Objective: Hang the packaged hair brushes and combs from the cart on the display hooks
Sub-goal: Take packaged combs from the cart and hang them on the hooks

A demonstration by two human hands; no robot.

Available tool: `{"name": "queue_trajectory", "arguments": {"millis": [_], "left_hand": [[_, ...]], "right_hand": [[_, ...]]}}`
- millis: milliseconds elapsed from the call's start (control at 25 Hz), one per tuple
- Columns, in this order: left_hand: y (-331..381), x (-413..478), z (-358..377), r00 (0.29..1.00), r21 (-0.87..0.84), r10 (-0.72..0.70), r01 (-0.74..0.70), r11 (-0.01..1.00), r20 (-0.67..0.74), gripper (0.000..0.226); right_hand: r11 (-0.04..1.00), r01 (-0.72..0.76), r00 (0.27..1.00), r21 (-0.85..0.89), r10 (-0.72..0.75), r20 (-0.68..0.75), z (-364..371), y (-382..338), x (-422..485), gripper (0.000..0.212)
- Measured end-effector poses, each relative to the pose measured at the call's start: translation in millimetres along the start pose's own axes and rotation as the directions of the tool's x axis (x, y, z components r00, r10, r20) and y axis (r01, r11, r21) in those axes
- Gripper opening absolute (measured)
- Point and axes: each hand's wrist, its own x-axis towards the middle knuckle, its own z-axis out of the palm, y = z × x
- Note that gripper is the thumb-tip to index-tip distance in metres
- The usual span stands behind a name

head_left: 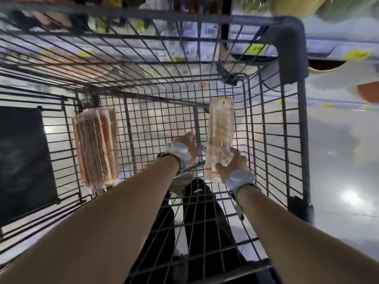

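The view looks straight down into a wire cart (291,50). Just right of centre, toward 3 o'clock, the right hand (230,163) grips the lower end of a packaged comb (221,128), with the thumb and fingers curled round the clear wrapper and the pack standing upright above the cart's mesh floor. The left hand (187,147) is just beside it, at centre, reaching down with its back to the camera (its fingers are mostly hidden, so I cannot tell whether it holds anything). At 9 o'clock a bundle of packaged combs (95,146) lies against the cart's left wall, well apart from both hands. A pale wristband (239,178) sits on each wrist. At 12 o'clock, blurred price labels (209,30) show through the wire. Dark trousers (203,222) are visible at 6 o'clock.
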Motion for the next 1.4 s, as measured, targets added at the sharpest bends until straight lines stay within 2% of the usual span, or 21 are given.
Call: {"name": "queue_trajectory", "arguments": {"millis": [160,320,400,480,560,640,760,880,920,1040,1200,1320,1400], "left_hand": [[8,31,6,0.997,-0.242,0.074,-0.063,0.968,0.033,0.061],[16,57,16,0.986,-0.334,0.125,-0.083,0.939,0.106,0.045],[23,59,24,0.997,-0.369,0.059,-0.036,0.929,0.052,0.045],[26,64,22,0.996,-0.362,0.034,-0.004,0.932,0.077,0.044],[28,67,16,0.978,-0.26,0.049,0.006,0.966,0.205,0.035],[28,62,16,0.987,-0.217,0.042,-0.008,0.976,0.155,0.021],[21,52,20,0.998,-0.238,0.054,-0.056,0.97,-0.018,0.023],[17,26,1,0.996,-0.352,-0.001,0.031,0.935,0.085,0.013],[13,17,-6,0.998,-0.375,-0.01,0.034,0.926,0.065,0.013],[-3,-25,-26,0.995,-0.377,0.092,-0.095,0.921,-0.026,0.026],[-1,-76,-62,0.982,-0.297,0.167,-0.185,0.937,-0.085,0.014],[2,-109,-85,0.972,-0.21,0.227,-0.235,0.949,-0.063,0.035],[1,-135,-100,0.967,-0.164,0.245,-0.253,0.954,-0.068,0.047]], "right_hand": [[0.999,0.052,0.999,-0.001,-0.052,-0.018,8,10,8,0.056],[0.995,0.087,0.996,-0.049,-0.089,-0.029,7,13,14,0.051],[0.992,0.12,0.992,-0.043,-0.121,-0.021,6,15,15,0.05],[0.989,0.142,0.989,-0.05,-0.144,-0.025,7,15,16,0.046],[0.99,0.135,0.989,-0.025,-0.136,-0.05,6,16,19,0.044],[0.995,0.097,0.993,0.004,-0.096,-0.063,4,16,23,0.044],[0.998,0.066,0.996,0.006,-0.066,-0.063,-1,15,23,0.039],[0.991,0.085,0.996,0.101,-0.083,-0.024,-7,5,9,0.035],[0.985,0.086,0.996,0.148,-0.087,-0.001,-9,0,3,0.038],[0.955,0.119,0.986,0.271,-0.146,0.081,-22,-27,-31,0.052],[0.961,0.135,0.975,0.242,-0.172,0.141,-39,-58,-64,0.051],[0.976,0.12,0.97,0.184,-0.155,0.189,-50,-79,-85,0.051],[0.968,0.109,0.96,0.227,-0.162,0.229,-55,-89,-98,0.05]]}}
